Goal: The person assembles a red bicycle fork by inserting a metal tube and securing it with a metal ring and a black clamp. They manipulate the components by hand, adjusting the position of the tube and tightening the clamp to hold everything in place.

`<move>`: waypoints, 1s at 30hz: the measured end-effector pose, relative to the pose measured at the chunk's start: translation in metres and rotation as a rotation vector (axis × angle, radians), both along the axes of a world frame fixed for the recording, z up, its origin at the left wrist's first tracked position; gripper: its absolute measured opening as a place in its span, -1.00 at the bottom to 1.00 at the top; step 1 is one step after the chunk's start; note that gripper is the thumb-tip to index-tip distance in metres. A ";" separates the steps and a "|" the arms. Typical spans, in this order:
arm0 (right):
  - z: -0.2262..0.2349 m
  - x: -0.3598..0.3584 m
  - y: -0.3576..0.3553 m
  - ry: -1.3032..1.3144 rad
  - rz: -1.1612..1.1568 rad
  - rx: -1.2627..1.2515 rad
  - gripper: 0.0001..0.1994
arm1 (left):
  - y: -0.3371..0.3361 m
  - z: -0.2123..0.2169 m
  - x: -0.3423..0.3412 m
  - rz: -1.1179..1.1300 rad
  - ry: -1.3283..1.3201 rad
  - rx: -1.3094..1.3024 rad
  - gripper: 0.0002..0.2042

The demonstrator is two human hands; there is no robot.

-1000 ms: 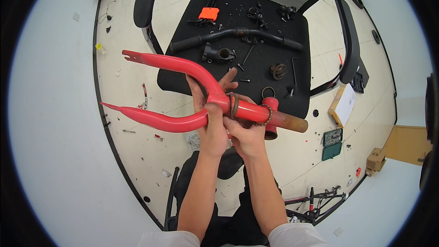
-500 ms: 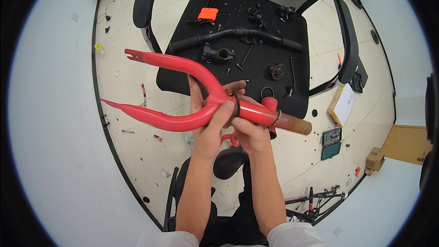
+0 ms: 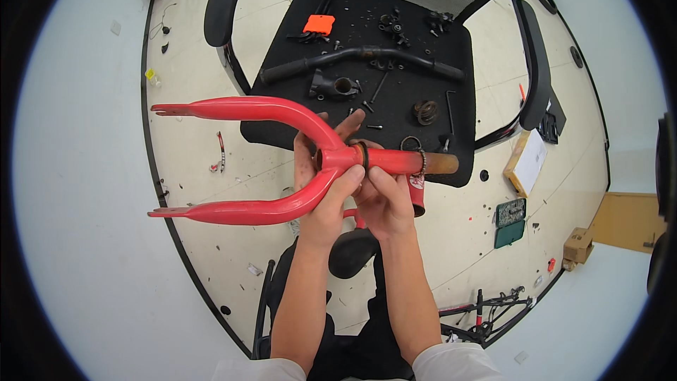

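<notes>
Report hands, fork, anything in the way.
Left hand gripping red fork. Right hand at dark ring around steerer. Red frame behind, partly hidden.

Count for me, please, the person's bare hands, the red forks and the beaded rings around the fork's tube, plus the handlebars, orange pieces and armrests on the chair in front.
Bare hands: 2 (left hand, right hand)
Red fork: 1
Beaded ring: 1
Black handlebar: 1
Orange piece: 1
Chair armrests: 2 (left armrest, right armrest)
Total: 8
</notes>
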State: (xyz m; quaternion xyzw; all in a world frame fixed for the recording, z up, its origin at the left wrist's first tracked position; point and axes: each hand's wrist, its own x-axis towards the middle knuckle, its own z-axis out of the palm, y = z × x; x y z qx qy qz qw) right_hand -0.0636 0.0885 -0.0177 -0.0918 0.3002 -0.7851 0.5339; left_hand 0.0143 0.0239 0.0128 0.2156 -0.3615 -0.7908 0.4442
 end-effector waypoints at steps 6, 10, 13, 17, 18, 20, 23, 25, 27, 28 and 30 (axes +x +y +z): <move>-0.006 0.000 0.002 0.029 -0.007 -0.023 -0.60 | -0.001 -0.006 -0.001 0.005 -0.017 -0.048 -0.38; -0.006 0.002 0.004 0.098 0.012 0.022 -0.63 | -0.001 -0.006 -0.001 0.004 -0.021 -0.025 -0.38; -0.004 0.003 0.004 0.048 0.010 0.021 -0.63 | -0.001 -0.004 0.000 0.007 -0.026 -0.026 -0.37; -0.006 0.000 0.003 -0.009 0.023 0.006 -0.63 | -0.002 -0.002 0.002 -0.014 -0.052 -0.029 -0.35; -0.007 -0.001 0.004 -0.016 0.036 0.018 -0.63 | -0.002 -0.002 0.002 -0.029 -0.058 -0.025 -0.35; -0.011 -0.002 0.006 -0.030 0.061 0.041 -0.62 | -0.002 -0.003 0.004 -0.054 -0.070 0.003 -0.36; -0.020 -0.003 0.007 -0.114 0.084 0.008 -0.62 | -0.002 -0.005 0.003 -0.055 -0.070 -0.007 -0.37; -0.014 0.004 0.004 -0.099 0.023 0.067 -0.63 | -0.002 -0.008 0.003 -0.033 -0.061 -0.024 -0.38; -0.008 0.009 0.002 -0.084 -0.014 0.097 -0.64 | 0.000 -0.012 0.002 -0.006 -0.047 -0.032 -0.39; -0.006 0.009 0.001 -0.076 -0.019 0.097 -0.64 | 0.000 -0.011 0.001 -0.004 -0.026 -0.018 -0.39; -0.005 0.011 0.000 -0.061 -0.020 0.092 -0.66 | 0.000 -0.010 0.000 0.005 0.014 0.008 -0.41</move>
